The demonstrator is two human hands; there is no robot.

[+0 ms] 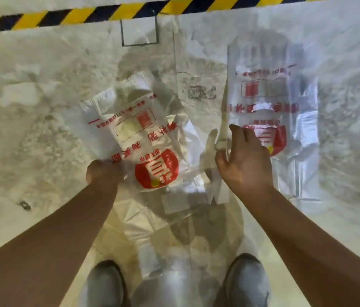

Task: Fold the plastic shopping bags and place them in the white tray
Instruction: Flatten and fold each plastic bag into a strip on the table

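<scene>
Nearest the body, two grey shoes (106,282) show blurred at the bottom edge, with both bare forearms reaching out above them over a pale, mottled surface (30,120). Just past the shoes begins the loose film of the crumpled bag (143,129), a white shopping bag with red print and a round red logo, lying rumpled and skewed in the middle.

Such a bag should be feather-light, limp and slick. It is likely to slide, trap air and spring out of a crease unless pressed flat. The best hold looks to be a pinch at a corner or handle, with a flat palm to smooth and pin each fold.

The left hand (103,173) is clenched round this bag's near-left edge. The right hand (245,160) is half closed, knuckles up. Its thumb and forefinger seem to pinch a thin strip of film (220,144), probably a handle, though blur hides which bag it belongs to.

Beyond and to the right, the flat bag (272,103), with the same print, lies spread out, its near end under the right hand. Farthest off, yellow-and-black hazard tape (174,5) crosses the top. I cannot make out a white tray.
</scene>
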